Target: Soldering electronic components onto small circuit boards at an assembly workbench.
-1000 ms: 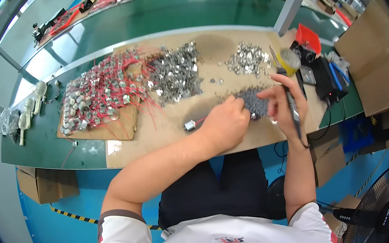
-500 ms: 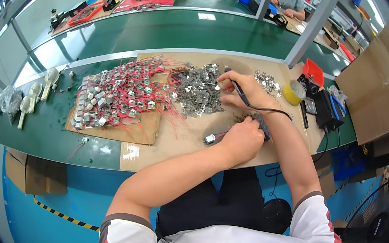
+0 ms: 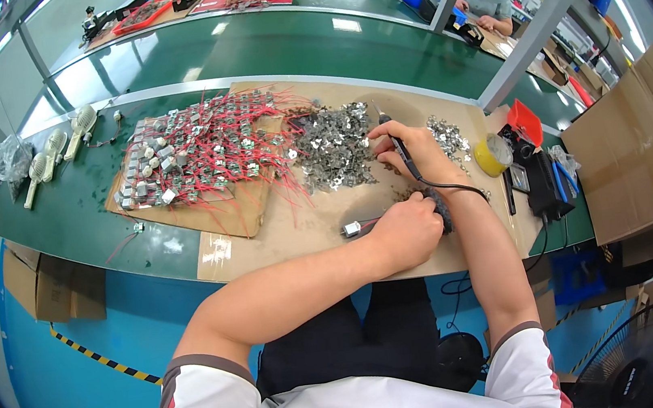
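Your green workbench [image 3: 95,245] runs across the whole view, with a brown sheet [image 3: 302,235] covering its middle and right. A tall cardboard carton [image 3: 622,155] stands at the bench's right end. To your left, the big batch of red-wired parts [image 3: 214,148] is spread over a flat cardboard piece [image 3: 243,222], some of its wires trailing off the edge toward you. Just right of that batch sits a heap of silvery metal pieces [image 3: 329,155].

Your right hand [image 3: 418,150] is beside that heap's right side, fingers bent and partly spread, with a dark pen-shaped tool [image 3: 404,155] in its grasp; the tip points up and away from you, and the cable runs back along your wrist. Your left hand [image 3: 413,230] is curled in, knuckles up, low on the brown sheet (I cannot tell what, if anything, the fingertips pinch, since the hand's back hides them). Part of a dark heap of small pieces [image 3: 445,212] shows just beyond its right side.

Beyond your right forearm stands a yellow round container [image 3: 492,156]. Smallest, a silvery motor [image 3: 352,229] lies on the sheet, just left of your left hand.
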A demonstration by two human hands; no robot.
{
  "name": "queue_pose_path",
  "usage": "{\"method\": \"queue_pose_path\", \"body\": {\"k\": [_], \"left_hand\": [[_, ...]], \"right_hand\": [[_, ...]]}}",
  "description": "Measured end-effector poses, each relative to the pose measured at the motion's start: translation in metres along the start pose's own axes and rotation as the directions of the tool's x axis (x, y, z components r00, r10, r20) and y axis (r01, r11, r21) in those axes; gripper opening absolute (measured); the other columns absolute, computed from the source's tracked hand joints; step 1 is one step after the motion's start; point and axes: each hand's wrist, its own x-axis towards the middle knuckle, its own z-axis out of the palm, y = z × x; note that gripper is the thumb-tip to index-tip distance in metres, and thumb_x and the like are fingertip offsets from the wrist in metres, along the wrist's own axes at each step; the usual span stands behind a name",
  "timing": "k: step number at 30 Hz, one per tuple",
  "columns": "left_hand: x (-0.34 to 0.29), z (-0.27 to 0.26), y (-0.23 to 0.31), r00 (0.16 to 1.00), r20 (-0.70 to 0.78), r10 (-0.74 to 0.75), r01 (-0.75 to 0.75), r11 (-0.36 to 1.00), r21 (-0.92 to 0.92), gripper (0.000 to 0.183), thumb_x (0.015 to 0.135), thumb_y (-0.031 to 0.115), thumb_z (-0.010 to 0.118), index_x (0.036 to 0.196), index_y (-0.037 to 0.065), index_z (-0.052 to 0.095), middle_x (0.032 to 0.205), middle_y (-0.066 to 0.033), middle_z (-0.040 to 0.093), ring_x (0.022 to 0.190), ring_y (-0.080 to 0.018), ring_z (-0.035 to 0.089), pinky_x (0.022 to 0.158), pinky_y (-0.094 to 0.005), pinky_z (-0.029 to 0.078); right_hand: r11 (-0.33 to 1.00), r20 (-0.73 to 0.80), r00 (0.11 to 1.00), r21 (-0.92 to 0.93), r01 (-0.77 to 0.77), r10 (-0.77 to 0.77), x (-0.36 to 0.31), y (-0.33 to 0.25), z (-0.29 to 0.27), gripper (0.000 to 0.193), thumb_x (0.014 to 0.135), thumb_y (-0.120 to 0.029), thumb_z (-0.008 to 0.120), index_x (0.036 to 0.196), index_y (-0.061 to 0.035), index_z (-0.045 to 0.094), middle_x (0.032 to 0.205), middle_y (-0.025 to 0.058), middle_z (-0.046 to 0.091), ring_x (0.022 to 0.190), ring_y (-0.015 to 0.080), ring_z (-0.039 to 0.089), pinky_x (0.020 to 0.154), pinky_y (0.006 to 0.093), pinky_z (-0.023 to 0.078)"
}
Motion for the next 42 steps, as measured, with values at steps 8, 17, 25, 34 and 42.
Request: {"method": "queue_pose_path", "body": {"k": [8,17,25,34,42], "left_hand": [[0.0,0.002,0.003,1.0,-0.022,-0.007,0.006,0.999,-0.043,0.011,0.079,0.011,0.067,0.081,0.002,0.073,0.09,-0.014,0.066,0.092,-0.032,0.064,0.079,-0.0405,0.058],[0.005,-0.007,0.0,0.999,-0.048,-0.02,0.018,0.999,-0.034,0.008,0.083,0.012,0.073,0.079,0.004,0.072,0.087,-0.0113,0.065,0.089,-0.0316,0.064,0.075,-0.0422,0.057],[0.003,-0.056,0.001,0.981,-0.18,-0.069,0.072,0.997,0.013,0.019,0.081,0.019,0.083,0.088,0.004,0.074,0.087,-0.01,0.065,0.089,-0.0313,0.067,0.075,-0.0413,0.057],[-0.059,-0.096,-0.004,0.914,0.185,-0.361,0.287,0.898,0.333,0.022,0.089,0.023,0.079,0.088,0.001,0.074,0.091,-0.0152,0.065,0.085,-0.0346,0.068,0.074,-0.0446,0.057],[0.054,-0.131,-0.066,0.94,-0.076,-0.332,0.337,0.877,0.344,0.024,0.093,0.023,0.074,0.083,0.001,0.075,0.087,-0.0198,0.069,0.083,-0.0419,0.068,0.076,-0.0515,0.056]], "right_hand": [[0.997,-0.184,0.98,-0.051,0.062,-0.07,-0.029,0.001,-0.018,0.036,0.088,0.009,0.07,0.12,-0.0088,0.07,0.089,0.0104,0.077,0.078,0.015,0.073,0.073,0.0309,0.059],[0.989,-0.682,0.724,-0.145,0.008,-0.106,-0.143,0.013,-0.009,0.033,0.087,0.008,0.08,0.117,-0.0015,0.069,0.094,0.0098,0.079,0.079,0.0093,0.073,0.067,0.0217,0.057],[0.996,-0.603,0.797,0.037,0.079,-0.041,-0.147,0.009,0.001,0.033,0.084,0.01,0.08,0.114,-0.0005,0.071,0.091,0.0108,0.078,0.082,0.0138,0.076,0.071,0.0262,0.062],[0.976,-0.673,0.707,-0.167,0.14,-0.216,-0.143,0.002,-0.003,0.032,0.082,0.009,0.082,0.111,-0.0016,0.072,0.088,0.0093,0.077,0.077,0.0142,0.075,0.064,0.0236,0.056],[0.979,-0.768,0.613,-0.196,0.055,-0.188,-0.15,0.007,-0.009,0.033,0.082,0.007,0.083,0.11,-0.0045,0.071,0.086,0.0068,0.077,0.071,0.0126,0.072,0.055,0.0228,0.049]]}}
